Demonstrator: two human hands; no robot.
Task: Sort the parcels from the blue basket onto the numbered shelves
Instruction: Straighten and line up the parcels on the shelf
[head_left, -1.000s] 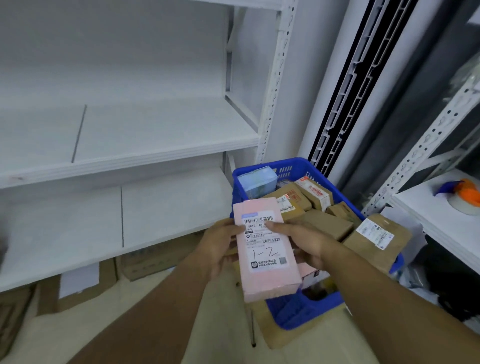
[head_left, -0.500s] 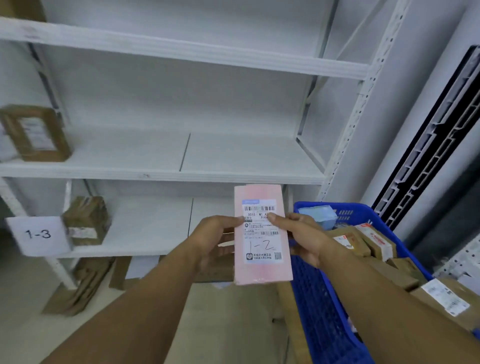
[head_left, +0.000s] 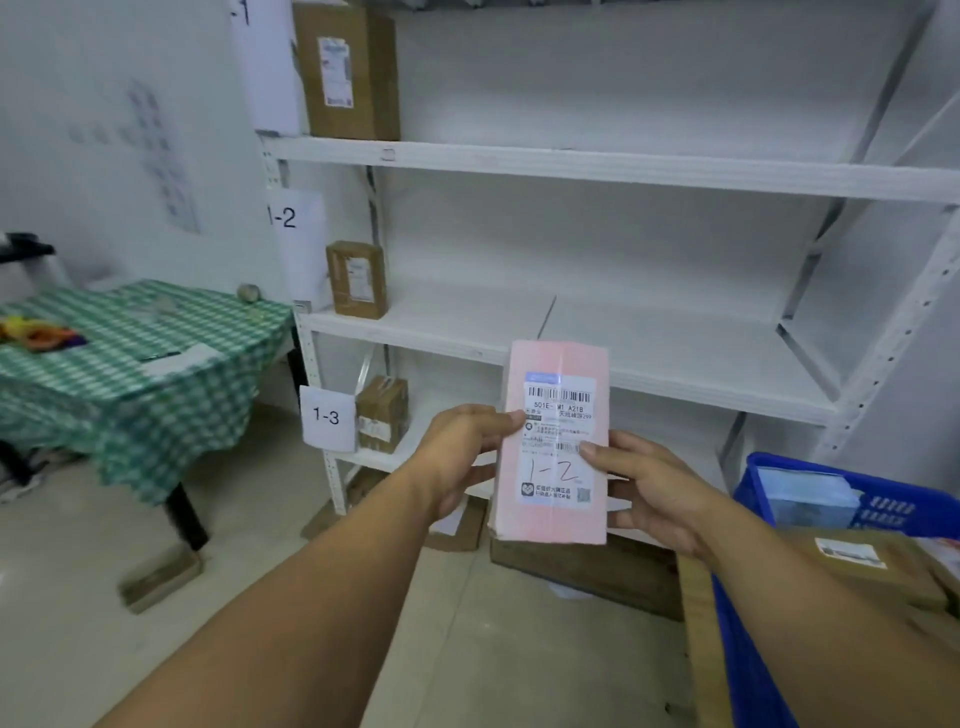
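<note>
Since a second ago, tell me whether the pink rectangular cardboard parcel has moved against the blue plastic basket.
Yes. The pink parcel, gripped by left hand and right hand, moved left, clear of the blue basket; it now fronts the white shelves.

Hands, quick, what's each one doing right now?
Left hand: holds the pink parcel by its left edge.
Right hand: holds the same parcel by its right edge.

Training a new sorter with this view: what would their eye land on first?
First the pink parcel, held upright at centre by the left hand and right hand, "1-2" handwritten on its label. Behind it stand the white shelves, with a 1-2 sign and a 1-3 sign on the left post. The blue basket sits at lower right.
</note>
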